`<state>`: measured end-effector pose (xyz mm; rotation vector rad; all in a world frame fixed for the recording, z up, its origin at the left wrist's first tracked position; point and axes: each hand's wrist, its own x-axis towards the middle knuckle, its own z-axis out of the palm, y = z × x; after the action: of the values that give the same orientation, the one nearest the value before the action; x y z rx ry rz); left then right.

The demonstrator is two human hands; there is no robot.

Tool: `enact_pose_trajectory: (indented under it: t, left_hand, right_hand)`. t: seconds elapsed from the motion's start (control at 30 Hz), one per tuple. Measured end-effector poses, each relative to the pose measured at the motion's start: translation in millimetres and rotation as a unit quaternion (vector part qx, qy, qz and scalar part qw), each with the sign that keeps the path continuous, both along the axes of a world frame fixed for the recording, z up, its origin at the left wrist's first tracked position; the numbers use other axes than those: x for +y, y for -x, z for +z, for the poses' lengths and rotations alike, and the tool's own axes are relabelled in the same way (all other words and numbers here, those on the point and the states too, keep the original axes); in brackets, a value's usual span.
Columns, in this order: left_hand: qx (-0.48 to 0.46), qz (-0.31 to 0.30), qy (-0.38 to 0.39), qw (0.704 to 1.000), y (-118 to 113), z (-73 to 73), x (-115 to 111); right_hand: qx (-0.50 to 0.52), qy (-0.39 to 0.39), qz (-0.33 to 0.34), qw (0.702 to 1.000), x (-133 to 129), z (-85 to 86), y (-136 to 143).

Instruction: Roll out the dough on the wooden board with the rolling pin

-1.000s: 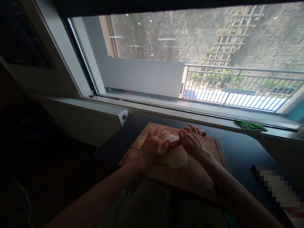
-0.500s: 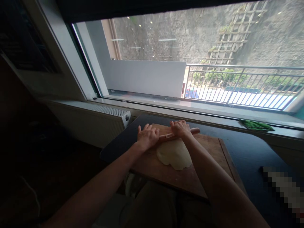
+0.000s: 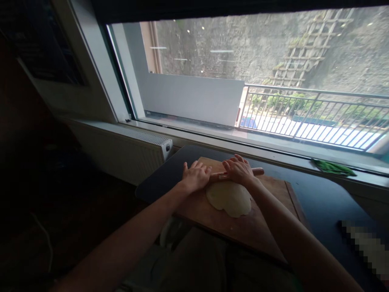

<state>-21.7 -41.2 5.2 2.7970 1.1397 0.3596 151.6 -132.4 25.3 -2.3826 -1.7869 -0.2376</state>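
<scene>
A wooden rolling pin (image 3: 259, 171) lies across the far edge of a flat, pale sheet of dough (image 3: 229, 198) on a wooden board (image 3: 194, 213). My left hand (image 3: 196, 175) rests on the pin's left end, fingers somewhat apart and pointing away from me. Further right, my right hand (image 3: 238, 168) lies over the pin with its fingers stretched forward. Between the two hands a short part of the pin shows. The dough's near edge is uneven, with a notch in it.
The board sits on a dark table (image 3: 319, 198). A green cloth (image 3: 333, 167) lies on the windowsill (image 3: 282, 159). A white radiator (image 3: 121, 148) stands left of the table. At the right edge is a pixelated object (image 3: 366, 245).
The view has shifted, so the scene sits a little further right. Both hands remain on the rolling pin, and the right hand's fingers look more spread.
</scene>
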Motion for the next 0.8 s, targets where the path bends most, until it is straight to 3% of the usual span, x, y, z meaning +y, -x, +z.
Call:
enact_pose_trajectory:
  t: [0.13,0.23,0.33,0.57,0.7,0.8]
  left_hand:
    - [0.028,0.037,0.055,0.997,-22.6,9.0,41.7]
    - [0.027,0.046,0.059,0.997,-28.3,9.8,52.6]
    - [0.015,0.015,0.040,0.999,-21.4,5.6,40.5]
    - [-0.022,-0.039,-0.070,0.997,13.7,-1.1,-22.4]
    - [-0.043,-0.019,-0.124,0.991,1.5,-1.1,-29.8]
    - [-0.022,0.001,-0.071,0.997,-23.6,3.7,-8.4]
  right_hand:
    - [0.024,0.021,-0.027,0.999,36.4,6.4,-12.4]
    - [0.030,0.029,-0.035,0.999,46.4,7.1,-17.0]
    - [0.029,0.026,-0.031,0.999,35.1,3.7,-12.8]
    - [-0.027,-0.032,0.017,0.999,-21.0,-7.6,6.1]
    - [-0.010,0.001,0.007,1.000,-10.8,-4.4,2.3]
    - [-0.001,0.021,-0.014,1.000,14.4,2.0,-7.2]
